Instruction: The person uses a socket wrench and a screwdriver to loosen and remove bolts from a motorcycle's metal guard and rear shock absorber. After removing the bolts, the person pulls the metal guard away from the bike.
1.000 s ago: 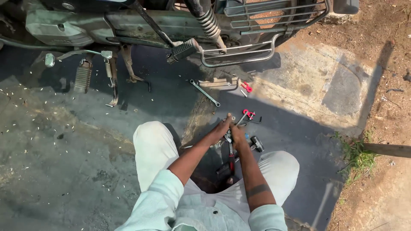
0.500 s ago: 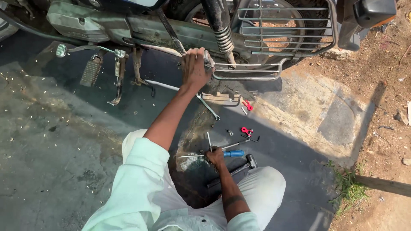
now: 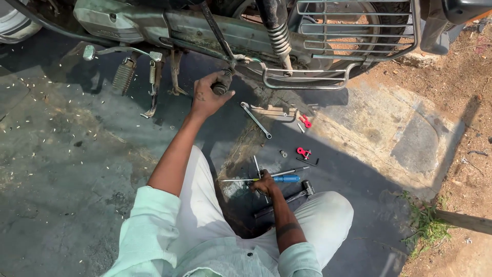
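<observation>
I sit on the ground beside a motorcycle [image 3: 169, 23]. My left hand [image 3: 207, 97] is raised and closed around a black footrest peg [image 3: 222, 84] under the bike's frame. My right hand [image 3: 264, 183] rests low on the ground among loose tools, its fingers closed on the metal shaft of a blue-handled screwdriver [image 3: 279, 179]. A small hammer [image 3: 300, 191] lies just right of that hand. A silver spanner [image 3: 255, 119] lies between the two hands.
Small red parts [image 3: 304, 152] and a nut [image 3: 283, 153] lie on the dark concrete. The bike's rear shock spring [image 3: 279, 36], metal guard rack [image 3: 353, 31], kick lever and stand [image 3: 154, 87] are ahead. Dirt and grass lie to the right.
My left hand has dropped from the guard rail to the footrest peg, lower and to the left. My right hand stays on the screwdriver. The view moved closer to the bike.
</observation>
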